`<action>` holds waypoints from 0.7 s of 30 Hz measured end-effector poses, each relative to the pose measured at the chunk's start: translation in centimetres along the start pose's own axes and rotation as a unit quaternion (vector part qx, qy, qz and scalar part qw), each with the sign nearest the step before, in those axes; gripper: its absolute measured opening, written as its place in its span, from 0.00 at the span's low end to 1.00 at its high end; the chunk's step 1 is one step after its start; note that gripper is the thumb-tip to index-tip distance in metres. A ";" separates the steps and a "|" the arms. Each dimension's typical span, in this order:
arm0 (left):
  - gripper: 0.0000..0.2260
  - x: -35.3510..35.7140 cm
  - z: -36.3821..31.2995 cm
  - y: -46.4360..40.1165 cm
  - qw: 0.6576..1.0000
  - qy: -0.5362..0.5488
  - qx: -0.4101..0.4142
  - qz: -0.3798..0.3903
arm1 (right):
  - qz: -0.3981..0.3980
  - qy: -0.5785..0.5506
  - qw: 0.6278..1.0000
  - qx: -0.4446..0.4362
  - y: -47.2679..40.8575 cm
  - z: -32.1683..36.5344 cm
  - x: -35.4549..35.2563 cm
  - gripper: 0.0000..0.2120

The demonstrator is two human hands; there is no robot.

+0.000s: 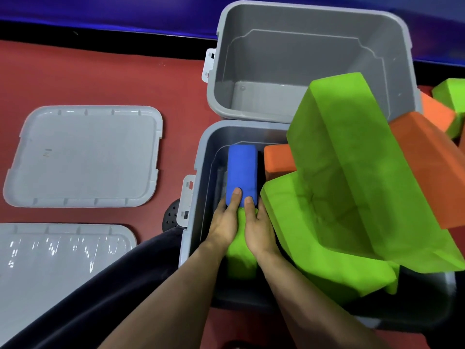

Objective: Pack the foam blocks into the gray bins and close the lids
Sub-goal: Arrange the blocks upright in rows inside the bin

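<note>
Both my hands reach down into the near gray bin [193, 172]. My left hand [225, 222] and my right hand [256, 222] lie side by side, fingers straight, pressing on the near end of a blue foam block [242, 170] and on a green block [240, 260] beneath my palms. Large green blocks [352, 172] are piled in the bin's right half, tilted and sticking out above the rim. An orange block [278, 159] sits behind them inside the bin. The far gray bin [251, 102] holds nothing I can see.
Two gray lids lie on the red floor at left, one [83, 154] farther away, one [57, 260] closer. Loose orange blocks [427, 159] and a green block [450, 96] lie right of the bins. My dark trouser leg [100, 285] and a black shoe [171, 215] are beside the near bin.
</note>
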State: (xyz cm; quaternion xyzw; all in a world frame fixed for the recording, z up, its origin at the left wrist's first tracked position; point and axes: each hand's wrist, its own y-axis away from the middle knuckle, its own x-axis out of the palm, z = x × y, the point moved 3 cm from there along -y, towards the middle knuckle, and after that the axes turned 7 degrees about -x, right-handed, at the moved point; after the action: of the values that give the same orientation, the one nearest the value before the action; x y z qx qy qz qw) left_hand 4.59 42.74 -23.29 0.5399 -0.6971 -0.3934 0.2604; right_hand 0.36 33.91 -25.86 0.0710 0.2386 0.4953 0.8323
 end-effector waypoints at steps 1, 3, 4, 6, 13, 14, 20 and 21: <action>0.38 -0.2 -0.2 -0.1 1.000 -0.001 0.002 -0.001 | 0.008 -0.009 1.000 0.008 -0.1 0.1 0.2 0.42; 0.34 -0.4 -0.4 -0.3 1.000 0.003 0.013 0.003 | 0.014 -0.013 1.000 0.010 -0.2 0.1 0.5 0.42; 0.33 -0.3 -0.3 -0.5 1.000 0.012 0.016 0.006 | 0.009 -0.011 1.000 0.009 -0.3 0.1 0.5 0.42; 0.32 0.0 -0.2 -0.5 0.999 0.023 0.020 0.011 | -0.003 -0.005 1.000 0.010 -0.3 0.2 0.0 0.43; 0.29 -0.3 -0.6 -0.2 1.000 -0.009 0.023 -0.007 | 0.034 0.010 0.999 0.033 0.0 1.3 0.0 0.50; 0.27 -0.3 -0.7 -0.1 0.999 -0.014 0.027 -0.016 | 0.039 0.020 0.998 0.048 -0.1 1.3 0.0 0.54; 0.31 0.0 -2.1 2.7 0.994 -0.053 0.080 -0.056 | 0.043 0.030 0.998 0.047 3.0 3.7 -1.2 0.39; 0.31 -0.2 -2.5 3.5 0.993 -0.059 0.083 -0.062 | 0.061 0.045 0.996 0.047 3.9 4.2 -1.3 0.36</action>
State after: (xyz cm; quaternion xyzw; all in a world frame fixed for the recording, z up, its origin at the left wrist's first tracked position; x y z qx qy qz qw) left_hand 4.64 42.61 -18.98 0.5776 -0.7065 -0.3812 0.1483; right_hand -1.28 35.21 -20.31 0.1021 0.2942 0.5359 0.7848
